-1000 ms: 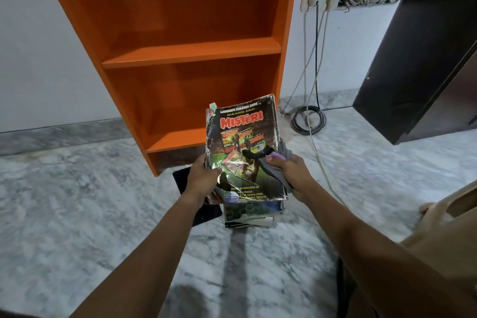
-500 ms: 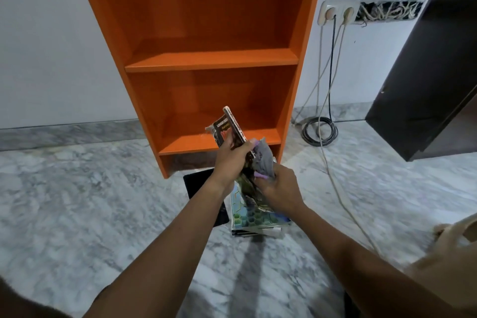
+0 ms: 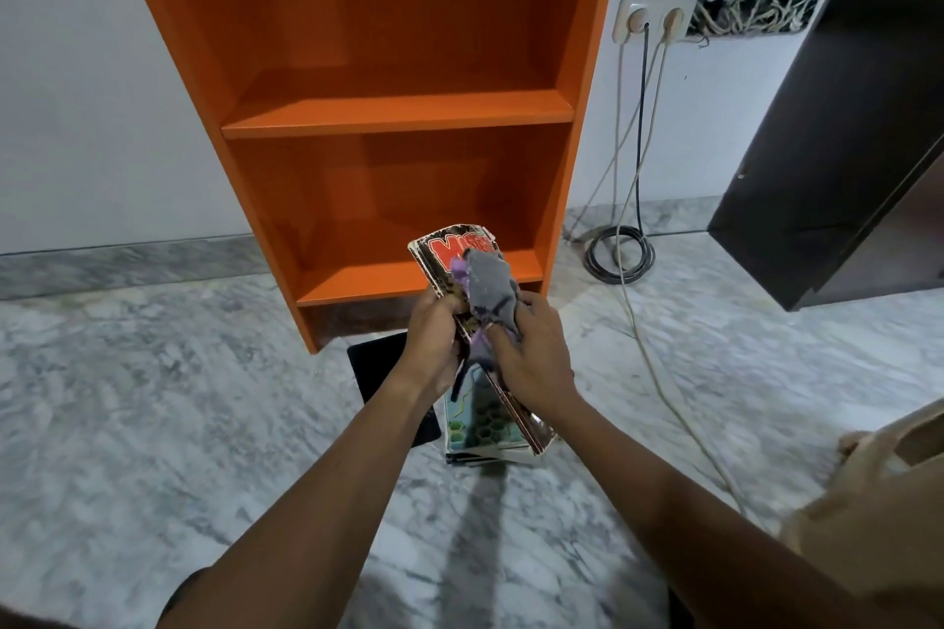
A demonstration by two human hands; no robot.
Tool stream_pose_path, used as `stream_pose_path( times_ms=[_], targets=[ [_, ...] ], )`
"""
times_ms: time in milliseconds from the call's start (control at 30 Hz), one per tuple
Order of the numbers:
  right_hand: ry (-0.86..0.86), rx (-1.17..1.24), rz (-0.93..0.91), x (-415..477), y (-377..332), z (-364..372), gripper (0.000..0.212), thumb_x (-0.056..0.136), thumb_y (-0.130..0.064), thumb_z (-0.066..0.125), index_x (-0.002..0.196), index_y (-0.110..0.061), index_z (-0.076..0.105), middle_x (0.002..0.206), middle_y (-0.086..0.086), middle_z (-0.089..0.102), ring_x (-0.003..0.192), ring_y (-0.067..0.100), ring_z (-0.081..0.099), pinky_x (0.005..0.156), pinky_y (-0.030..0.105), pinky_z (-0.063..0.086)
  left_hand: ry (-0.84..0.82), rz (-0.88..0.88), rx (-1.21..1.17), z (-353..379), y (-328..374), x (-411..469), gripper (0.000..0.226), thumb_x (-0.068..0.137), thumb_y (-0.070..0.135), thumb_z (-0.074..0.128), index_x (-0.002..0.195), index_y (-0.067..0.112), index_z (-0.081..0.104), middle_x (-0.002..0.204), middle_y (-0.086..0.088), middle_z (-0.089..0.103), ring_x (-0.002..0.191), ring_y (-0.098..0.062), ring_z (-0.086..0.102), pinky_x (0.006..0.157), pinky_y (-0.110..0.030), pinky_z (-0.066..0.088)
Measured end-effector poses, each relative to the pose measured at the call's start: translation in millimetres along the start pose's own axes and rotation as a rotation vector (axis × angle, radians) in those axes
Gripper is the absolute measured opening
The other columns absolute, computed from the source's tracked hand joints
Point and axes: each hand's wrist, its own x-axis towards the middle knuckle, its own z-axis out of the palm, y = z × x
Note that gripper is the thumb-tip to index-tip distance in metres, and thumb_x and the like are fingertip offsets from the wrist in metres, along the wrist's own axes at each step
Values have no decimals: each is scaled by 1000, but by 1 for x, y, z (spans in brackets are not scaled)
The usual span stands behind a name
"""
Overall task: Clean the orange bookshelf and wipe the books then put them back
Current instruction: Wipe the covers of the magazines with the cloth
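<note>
The orange bookshelf (image 3: pixel 398 112) stands against the white wall with bare shelves. In front of its bottom shelf my left hand (image 3: pixel 434 337) grips a worn comic book (image 3: pixel 449 245) with red title letters, held tilted on edge. My right hand (image 3: pixel 531 352) holds a grey and purple cloth (image 3: pixel 488 286) against the book's cover. Below the hands a small stack of books (image 3: pixel 482 429) lies on the marble floor, the top one with a green honeycomb cover. A black book (image 3: pixel 378 363) lies flat on the floor beside the stack.
Two plugs sit in a wall socket (image 3: pixel 654 18) right of the shelf, with cables running down to a coil (image 3: pixel 618 253) on the floor. A dark cabinet (image 3: pixel 838 143) stands at the right. My bent knee (image 3: pixel 878 485) shows at the lower right.
The comic book has turned from facing me to edge-on and then tilted cover-up. My right hand has brought the cloth up onto its cover. The view has moved closer to the shelf.
</note>
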Motion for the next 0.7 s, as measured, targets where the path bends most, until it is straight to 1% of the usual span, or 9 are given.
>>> stream_pose_path(
  times_ms=[67,100,200,333,433,500,600,633,700],
  targets=[
    [1,92,94,6,6,-2,19,96,-40,51,84,-32,64,102,5,58,93,22,57,74,35,49,-3,-48,-36,-1,-1,0,29,94,-8,36,104,10,57,106,-20,65,93,-34,63,94,-54,51],
    [1,165,159,8,9,-3,26,97,-39,51,74,-31,61,89,6,61,79,23,60,67,33,49,-7,-58,-54,-2,-1,0,28,94,-9,36,103,9,55,107,-21,63,94,-35,62,97,-56,49],
    [-67,298,448,8,26,-7,37,102,-35,50,71,-20,62,65,5,64,58,20,58,61,34,46,-3,-69,-115,-8,-1,2,27,96,-7,36,105,10,54,110,-22,62,102,-37,60,102,-62,47],
    [-95,388,771,-3,57,-2,38,100,-48,53,84,-17,68,83,10,72,81,28,67,78,40,53,21,-48,-274,-11,-1,4,33,97,-7,38,115,11,59,116,-17,64,112,-35,60,107,-59,45],
    [-55,598,979,-4,64,3,41,93,-52,62,102,-12,67,94,17,74,81,31,72,74,42,60,54,-3,-424,-10,2,9,37,98,-8,36,122,12,57,113,-14,64,103,-27,61,106,-51,47],
    [-142,793,1083,-3,51,-5,46,93,-53,60,111,-11,66,92,17,76,67,29,71,61,36,58,76,29,-532,-11,5,14,36,98,-8,35,118,13,57,111,-14,64,99,-26,63,98,-47,52],
    [-221,1029,1047,4,43,-12,28,103,-38,51,107,-13,65,77,13,74,60,22,66,56,30,46,102,59,-637,-16,9,19,36,98,-9,35,118,12,56,109,-13,64,97,-24,64,84,-41,56],
    [-179,1075,1034,7,39,-13,25,104,-35,51,118,-15,60,84,16,75,65,25,68,57,32,51,110,58,-641,-18,11,20,36,98,-9,36,121,11,55,110,-13,64,98,-24,64,82,-40,57],
    [-103,1122,993,15,39,-16,43,102,-30,56,141,-16,46,106,21,72,74,31,69,54,36,58,118,63,-591,-24,17,23,36,97,-8,40,126,9,53,115,-15,63,101,-26,65,83,-42,59]
  ],
)
